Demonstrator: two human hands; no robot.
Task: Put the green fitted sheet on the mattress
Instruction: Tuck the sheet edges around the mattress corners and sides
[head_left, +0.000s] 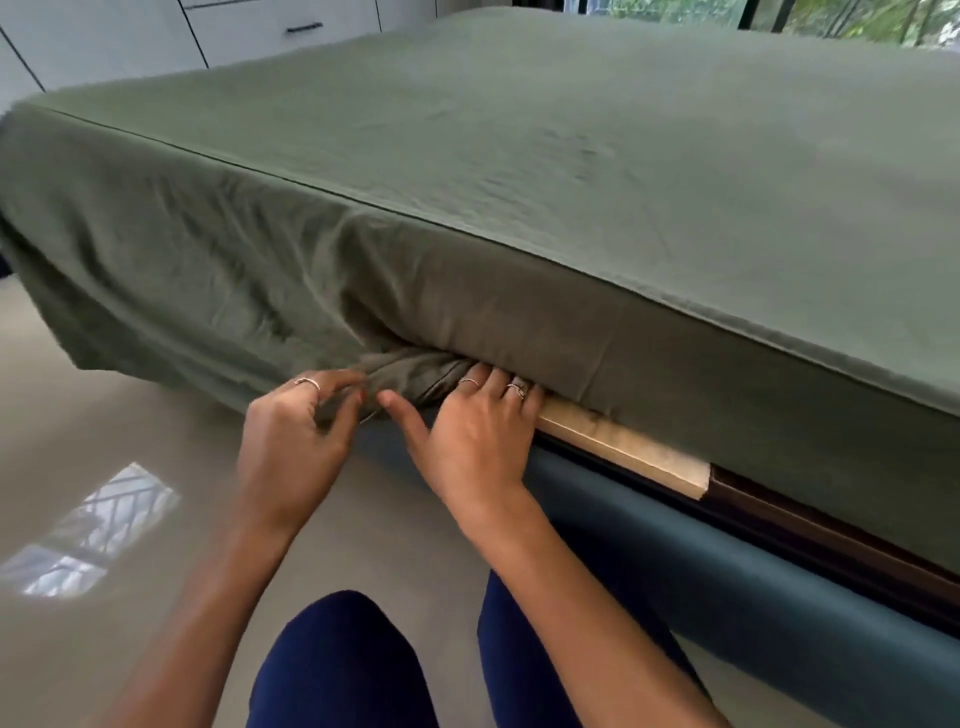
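The green fitted sheet covers the top of the mattress and hangs down its near side. To the right the side panel lies flat and tucked under; to the left it hangs loose and wrinkled. At the mattress's lower edge a bunch of sheet is gathered. My left hand grips the left end of that bunch with curled fingers. My right hand lies flat, its fingers pushed under the mattress edge against the bunched cloth, thumb pointing left.
Below the mattress run a pale wooden slat, a dark brown board and a padded blue-grey bed frame. Glossy beige floor lies to the left. White cabinets stand behind the bed. My knees in dark blue trousers are at the bottom.
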